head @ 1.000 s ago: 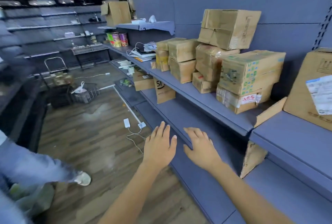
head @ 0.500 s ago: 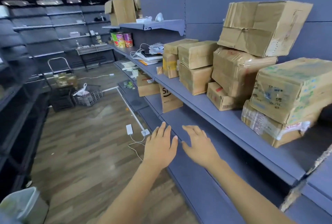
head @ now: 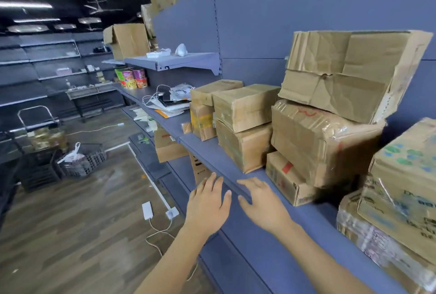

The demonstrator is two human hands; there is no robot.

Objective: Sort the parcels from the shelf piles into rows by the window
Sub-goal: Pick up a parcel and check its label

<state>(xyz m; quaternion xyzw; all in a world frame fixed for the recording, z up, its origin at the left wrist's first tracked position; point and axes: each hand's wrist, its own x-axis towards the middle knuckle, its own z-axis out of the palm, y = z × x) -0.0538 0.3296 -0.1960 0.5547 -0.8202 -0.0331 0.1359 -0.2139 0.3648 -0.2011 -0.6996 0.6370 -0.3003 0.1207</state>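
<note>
Brown cardboard parcels are piled on a grey-blue shelf (head: 210, 152) to my right. A crumpled box (head: 349, 72) tops a tape-wrapped parcel (head: 318, 140), which lies on a small flat box (head: 287, 180). Left of them two boxes are stacked (head: 245, 126), with a taller pair (head: 203, 109) behind. A printed box (head: 405, 182) lies on another at far right. My left hand (head: 207, 206) and my right hand (head: 264, 206) reach forward side by side with fingers spread, holding nothing, just short of the shelf's front edge.
Lower shelves hold more boxes (head: 167, 147). Cables, papers and a bag (head: 169, 100) lie further along the shelf, with cup noodles (head: 132, 79) beyond. On the wooden floor are a white power strip (head: 147, 210), a basket (head: 80, 159) and a cart (head: 40, 128).
The view has moved nearer to the parcel pile and turned right. Both hands have risen from in front of the lower shelf to the parcel shelf's edge. The person at left is gone from view.
</note>
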